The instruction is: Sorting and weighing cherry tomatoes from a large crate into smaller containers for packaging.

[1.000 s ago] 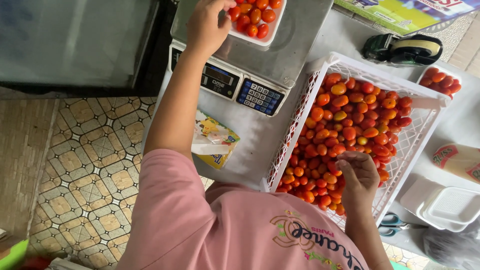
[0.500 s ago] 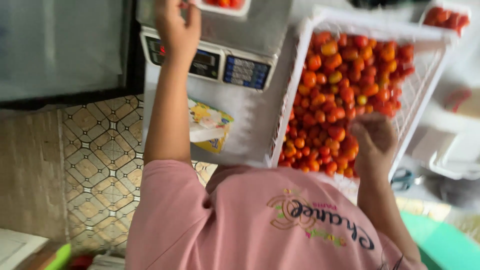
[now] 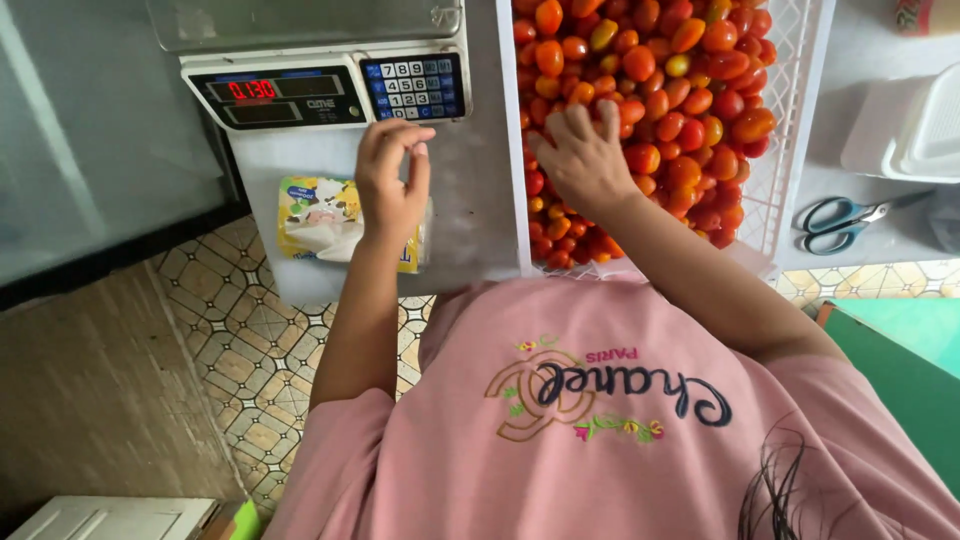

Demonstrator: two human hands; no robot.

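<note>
White slatted crate (image 3: 790, 150) on grey tabletop (image 3: 470, 210), heaped with small, smooth, easily bruised cherry tomatoes (image 3: 680, 90), best scooped loosely. Beside it, digital scale (image 3: 320, 90). Right hand (image 3: 585, 160) spread, digging in; left hand (image 3: 392, 180) half-curled, empty, above wrapped packet (image 3: 310, 215). Patterned floor tiles (image 3: 250, 330) below.

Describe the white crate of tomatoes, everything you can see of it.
The white crate is plastic, with lattice walls and a solid rim. It sits on the light counter beside the digital scale, its far end cut off by the picture edge. Small cherry tomatoes, red, orange and a few yellow, fill it. The right hand rests palm-down among them near the left wall.
</note>
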